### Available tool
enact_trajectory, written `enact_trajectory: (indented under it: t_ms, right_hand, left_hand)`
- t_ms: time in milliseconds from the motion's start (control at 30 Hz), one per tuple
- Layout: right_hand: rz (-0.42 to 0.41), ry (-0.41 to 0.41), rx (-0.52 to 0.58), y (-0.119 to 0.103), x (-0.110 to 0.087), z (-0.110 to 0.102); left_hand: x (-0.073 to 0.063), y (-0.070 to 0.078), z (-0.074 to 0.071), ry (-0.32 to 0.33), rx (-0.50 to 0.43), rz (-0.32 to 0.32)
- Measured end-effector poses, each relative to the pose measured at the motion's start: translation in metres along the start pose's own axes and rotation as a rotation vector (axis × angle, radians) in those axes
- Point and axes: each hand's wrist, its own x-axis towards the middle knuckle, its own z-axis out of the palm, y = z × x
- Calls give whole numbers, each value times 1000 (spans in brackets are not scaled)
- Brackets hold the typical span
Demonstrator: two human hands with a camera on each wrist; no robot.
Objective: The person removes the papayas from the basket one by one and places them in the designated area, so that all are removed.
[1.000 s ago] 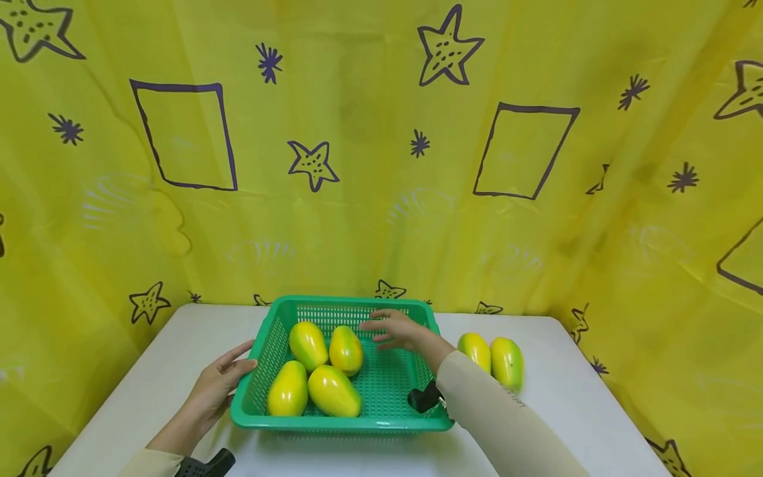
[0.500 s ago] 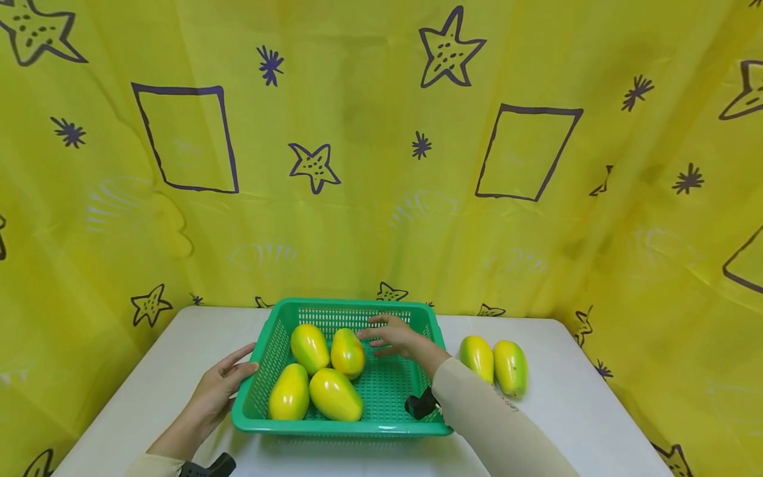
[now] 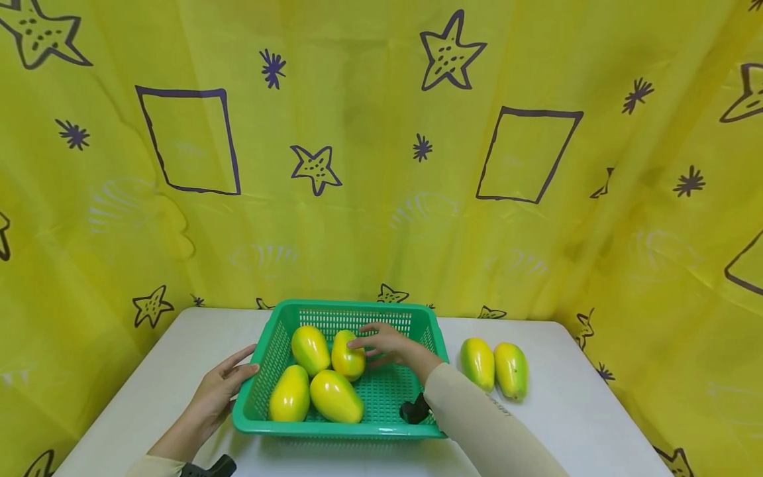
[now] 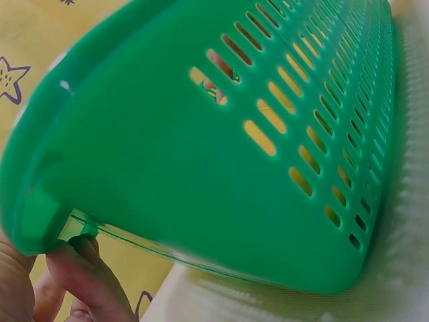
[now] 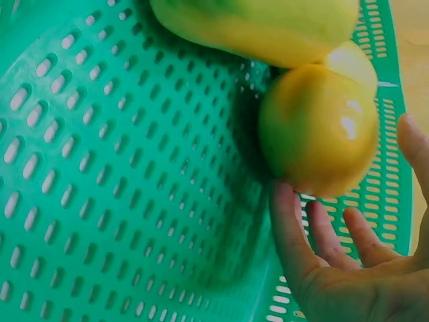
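A green plastic basket with slotted walls holds several yellow-green mangoes, among them a front one and a back left one. My left hand grips the basket's left rim, thumb on top; the left wrist view shows its fingers curled at the rim's underside. Inside the basket, my right hand reaches to the back right mango. In the right wrist view its fingers are spread, one fingertip right at the underside of that mango, the thumb held apart.
Two more mangoes, a left one and a right one, lie side by side on the white table to the right of the basket. A yellow patterned curtain hangs behind and at both sides.
My right hand has moved left and lower inside the basket, from beside the back right mango to its surface. The left hand keeps its grip on the rim.
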Motion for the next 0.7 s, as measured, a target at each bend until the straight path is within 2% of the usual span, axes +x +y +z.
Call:
enact_trajectory:
  t_ms: [267, 700]
  right_hand:
    - [22, 18, -29, 4, 6, 10]
    - [42, -41, -26, 6, 9, 12]
  left_hand:
    - [1, -1, 2, -9, -12, -3]
    - [0, 1, 0, 5, 13, -4]
